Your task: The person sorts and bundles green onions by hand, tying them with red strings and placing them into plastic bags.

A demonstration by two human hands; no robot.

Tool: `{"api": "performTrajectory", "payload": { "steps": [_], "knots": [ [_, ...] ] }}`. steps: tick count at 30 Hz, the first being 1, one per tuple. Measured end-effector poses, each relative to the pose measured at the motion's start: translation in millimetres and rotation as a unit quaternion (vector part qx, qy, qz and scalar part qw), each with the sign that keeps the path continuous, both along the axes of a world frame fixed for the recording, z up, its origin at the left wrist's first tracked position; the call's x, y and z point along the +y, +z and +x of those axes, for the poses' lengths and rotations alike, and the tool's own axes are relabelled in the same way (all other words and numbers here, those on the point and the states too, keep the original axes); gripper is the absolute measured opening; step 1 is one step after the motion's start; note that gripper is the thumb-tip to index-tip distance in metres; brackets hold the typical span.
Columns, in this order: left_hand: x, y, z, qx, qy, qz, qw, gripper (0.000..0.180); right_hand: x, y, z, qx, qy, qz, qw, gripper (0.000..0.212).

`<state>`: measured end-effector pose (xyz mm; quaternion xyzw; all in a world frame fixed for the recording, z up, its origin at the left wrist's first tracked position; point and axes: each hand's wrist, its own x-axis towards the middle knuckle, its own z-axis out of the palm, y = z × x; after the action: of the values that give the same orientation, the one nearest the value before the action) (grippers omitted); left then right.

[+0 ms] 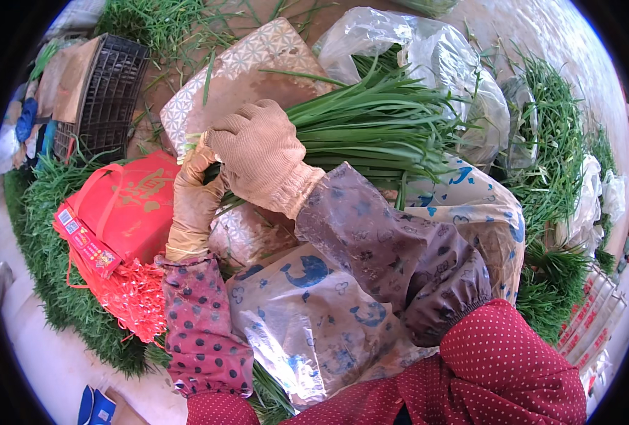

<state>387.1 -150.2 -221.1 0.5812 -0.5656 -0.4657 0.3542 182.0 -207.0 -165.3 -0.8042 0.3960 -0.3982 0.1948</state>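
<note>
A thick bunch of green garlic chives (378,120) lies across in front of me, leaf tips fanning to the right. My right hand (261,152), in a tan knitted glove, is closed over the stem end from above. Just left of it, my left hand (195,180), in a yellowish rubber glove, is closed round the same end, where pale stem tips poke out by its fingers. The right hand partly hides the left hand's fingers. Beneath the bunch is a block-like surface with a star-patterned cover (251,60), smeared with dirt.
A red bag (134,202) and a bundle of red plastic strips (134,297) sit at left on heaped chives (52,248). A black crate (109,88) stands behind. Clear plastic bags (435,46) and more chives (552,127) lie right. A dolphin-printed plastic sheet (314,283) covers my lap.
</note>
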Motion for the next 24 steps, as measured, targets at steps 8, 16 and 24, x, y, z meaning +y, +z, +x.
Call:
{"api": "performTrajectory", "payload": {
  "steps": [8, 16, 24],
  "knots": [
    [-6, 27, -70, -0.426, 0.025, -0.195, 0.883, 0.029, -21, -12, 5, 0.104, -0.027, 0.143, 0.984, 0.011],
    [-30, 3, -80, -0.396, 0.085, -0.246, 0.881, 0.02, -6, 3, -82, 0.259, 0.175, -0.029, 0.95, 0.091],
    [-11, 2, -82, -0.19, 0.133, -0.156, 0.96, 0.013, -54, -13, -174, 0.423, 0.109, 0.224, 0.871, 0.103]
  ]
}}
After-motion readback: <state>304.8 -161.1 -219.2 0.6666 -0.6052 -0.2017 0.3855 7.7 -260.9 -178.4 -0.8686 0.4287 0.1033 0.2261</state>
